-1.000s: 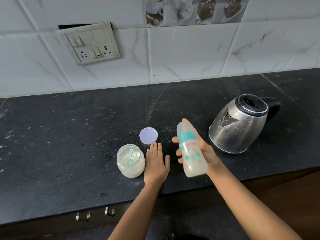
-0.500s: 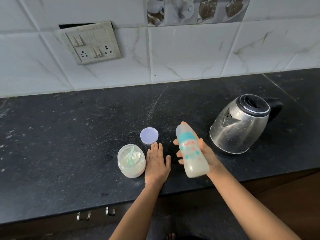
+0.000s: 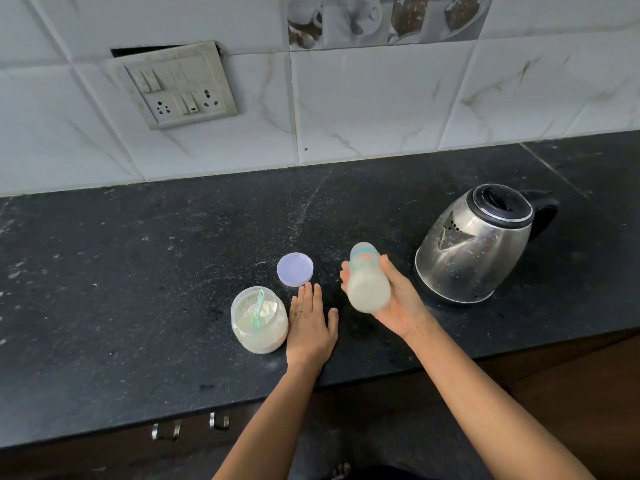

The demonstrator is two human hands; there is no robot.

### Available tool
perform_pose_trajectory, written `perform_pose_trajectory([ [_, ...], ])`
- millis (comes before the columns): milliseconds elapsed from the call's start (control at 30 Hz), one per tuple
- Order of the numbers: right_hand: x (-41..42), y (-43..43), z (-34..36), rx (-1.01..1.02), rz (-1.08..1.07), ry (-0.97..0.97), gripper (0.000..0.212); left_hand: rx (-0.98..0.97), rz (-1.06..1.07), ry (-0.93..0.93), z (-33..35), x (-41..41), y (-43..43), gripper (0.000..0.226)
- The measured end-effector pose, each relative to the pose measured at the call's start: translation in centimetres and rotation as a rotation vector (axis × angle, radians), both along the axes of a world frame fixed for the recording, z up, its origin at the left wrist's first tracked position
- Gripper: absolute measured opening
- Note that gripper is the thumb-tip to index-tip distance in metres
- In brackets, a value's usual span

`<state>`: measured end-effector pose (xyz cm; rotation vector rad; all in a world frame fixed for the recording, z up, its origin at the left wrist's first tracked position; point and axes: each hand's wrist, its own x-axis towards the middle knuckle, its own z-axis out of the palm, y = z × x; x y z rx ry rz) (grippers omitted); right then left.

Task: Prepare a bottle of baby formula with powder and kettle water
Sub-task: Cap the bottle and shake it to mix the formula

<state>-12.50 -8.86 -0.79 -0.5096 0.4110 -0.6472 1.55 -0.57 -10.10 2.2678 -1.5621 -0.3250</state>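
My right hand (image 3: pixel 398 303) grips a baby bottle (image 3: pixel 367 278) with milky white liquid and a teal band, held above the counter and tipped with its cap end pointing away from me; it looks blurred. My left hand (image 3: pixel 310 327) lies flat on the black counter, fingers together, holding nothing. Just left of it stands an open clear jar of white formula powder (image 3: pixel 259 320) with a green scoop (image 3: pixel 258 308) inside. The jar's round lilac lid (image 3: pixel 295 269) lies flat behind my left hand. A steel kettle (image 3: pixel 476 244) with a black lid and handle stands to the right of the bottle.
The black stone counter (image 3: pixel 138 289) runs along a white tiled wall with a switch and socket plate (image 3: pixel 176 86) at upper left. The counter's front edge lies just below my wrists, with drawer handles (image 3: pixel 190 426) underneath.
The bottle has tipped further over in my right hand, its base swinging towards me and its cap away. My left hand, the jar, lid and kettle have stayed put.
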Motion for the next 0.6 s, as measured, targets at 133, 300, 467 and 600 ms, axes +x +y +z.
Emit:
perform_pose_trajectory([
  [133, -1.0, 0.2, 0.4, -0.215, 0.140, 0.006, 0.088, 0.007, -0.002, 0.011, 0.0, 0.1, -0.1, 0.063],
  [300, -1.1, 0.0, 0.1, -0.041, 0.078, -0.077, 0.087, 0.004, 0.000, 0.002, 0.0, -0.1, 0.0, 0.063],
  [467, -0.9, 0.3, 0.8, -0.200, 0.133, -0.051, 0.096, 0.010, -0.003, -0.003, 0.1, 0.0, 0.0, 0.063],
  [600, -0.9, 0.1, 0.8, -0.103, 0.256, -0.132, 0.099, 0.003, 0.006, 0.012, 0.1, -0.1, 0.0, 0.063],
])
